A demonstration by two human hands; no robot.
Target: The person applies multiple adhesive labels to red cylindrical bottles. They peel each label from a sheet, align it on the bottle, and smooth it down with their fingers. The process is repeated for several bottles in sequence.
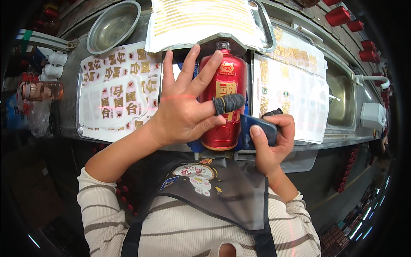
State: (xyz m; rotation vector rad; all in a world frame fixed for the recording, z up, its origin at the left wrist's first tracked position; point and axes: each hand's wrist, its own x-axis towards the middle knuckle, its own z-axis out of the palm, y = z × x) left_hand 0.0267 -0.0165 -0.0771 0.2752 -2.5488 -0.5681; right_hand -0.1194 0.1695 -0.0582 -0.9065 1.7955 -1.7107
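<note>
A red bottle [220, 138] with gold lettering and a clear neck lies in front of me, its neck pointing away. My left hand [182, 109] reaches over it from the left with fingers spread. A dark grey wrap covers one finger, which lies across the gold label [225, 88] and hides part of it. The thumb tip is at the bottle's lower half. On the bottle's right, my right hand [278, 147] grips a flat dark blue scraper [248, 130] between thumb and fingers, its edge close beside the bottle. One right finger also wears a dark wrap.
Label sheets with gold characters [115, 94] lie in a tray at left; more sheets [299, 98] lie at right. A stack of gold-striped strips [201, 21] sits behind the bottle. There is a metal bowl [113, 28] at far left and a sink [340, 94] at right.
</note>
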